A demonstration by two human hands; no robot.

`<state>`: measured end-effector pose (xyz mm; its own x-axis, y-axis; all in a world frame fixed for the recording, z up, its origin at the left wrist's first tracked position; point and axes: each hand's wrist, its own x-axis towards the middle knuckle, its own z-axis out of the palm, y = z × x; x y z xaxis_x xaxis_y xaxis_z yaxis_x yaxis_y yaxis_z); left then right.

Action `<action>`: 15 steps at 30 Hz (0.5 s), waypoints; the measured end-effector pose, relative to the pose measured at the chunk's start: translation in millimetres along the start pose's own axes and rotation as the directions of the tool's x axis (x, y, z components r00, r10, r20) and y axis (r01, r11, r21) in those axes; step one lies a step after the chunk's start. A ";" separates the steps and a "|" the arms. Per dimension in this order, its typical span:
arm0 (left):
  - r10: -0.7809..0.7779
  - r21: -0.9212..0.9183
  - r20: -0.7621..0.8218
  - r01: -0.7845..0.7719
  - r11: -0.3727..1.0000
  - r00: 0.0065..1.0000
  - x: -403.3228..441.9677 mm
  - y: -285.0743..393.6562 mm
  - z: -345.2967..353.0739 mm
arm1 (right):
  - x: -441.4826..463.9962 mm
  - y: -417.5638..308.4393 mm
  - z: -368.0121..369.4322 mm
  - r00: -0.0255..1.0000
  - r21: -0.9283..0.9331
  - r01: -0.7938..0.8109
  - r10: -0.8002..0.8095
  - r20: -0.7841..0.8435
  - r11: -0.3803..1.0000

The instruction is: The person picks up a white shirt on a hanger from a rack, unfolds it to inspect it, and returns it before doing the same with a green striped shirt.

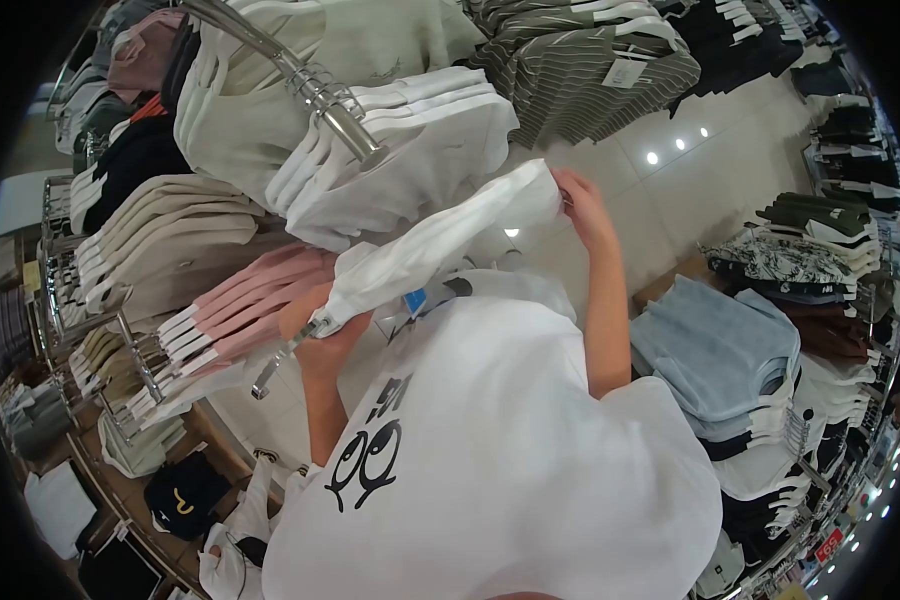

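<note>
A white garment point(440, 240) stretches in front of my chest, bunched lengthwise between my two hands. My left hand point(325, 335) is closed around its lower left end, where a hanger with a metal hook point(275, 370) sticks out to the left. At the upper right end, my right hand point(585, 210) pinches the garment's edge; part of its fingers is hidden behind the cloth. Just beyond the garment hang several white shirts point(400, 150) on a metal rail point(340, 120). Pink shirts point(255, 300) on hangers are close beside my left hand.
Grey striped shirts point(590, 75) hang at the top, above the tiled floor point(690, 150). Beige shirts point(170, 235) fill the left rack. To the right, a light blue garment point(715, 340) hangs among other racked clothes. Folded items lie on a wooden shelf point(120, 480) at lower left.
</note>
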<state>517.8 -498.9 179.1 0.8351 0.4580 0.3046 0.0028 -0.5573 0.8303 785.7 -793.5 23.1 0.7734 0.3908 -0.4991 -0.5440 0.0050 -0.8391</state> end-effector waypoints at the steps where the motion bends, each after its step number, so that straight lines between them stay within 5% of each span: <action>1: 0.027 0.017 -0.007 -0.027 0.999 1.000 -1.1 -4.8 -3.7 | -2.9 0.8 1.1 1.000 -0.072 -0.006 0.005 -0.024 0.997; 15: -0.048 -0.061 0.050 0.051 0.997 0.998 16.3 -28.5 -25.6 | -4.8 2.2 15.0 0.989 -0.126 -0.118 0.104 -0.109 0.985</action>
<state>517.3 -457.9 172.3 0.8606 0.4489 0.2406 0.0118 -0.4898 0.8718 775.9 -781.5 26.9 0.7432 0.2868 -0.6045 -0.5858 -0.1576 -0.7950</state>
